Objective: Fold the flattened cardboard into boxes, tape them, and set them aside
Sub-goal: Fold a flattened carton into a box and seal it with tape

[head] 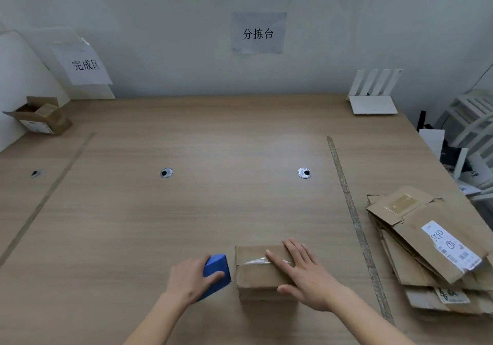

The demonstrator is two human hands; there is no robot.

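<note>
A small folded cardboard box (253,278) stands on the wooden table (186,211) near the front edge, with a strip of clear tape across its top. My right hand (304,278) lies flat on the box top, fingers straight over the tape. My left hand (192,278) grips a blue tape dispenser (217,270) just left of the box, touching its left side. A stack of flattened cardboard (432,243) lies at the right edge of the table. One box with open flaps (40,116) sits at the far left.
A white router (373,96) stands at the back right. Tape lines (352,211) mark off the left and right zones of the table. Paper signs hang on the wall. White items and a rack crowd the space right of the table.
</note>
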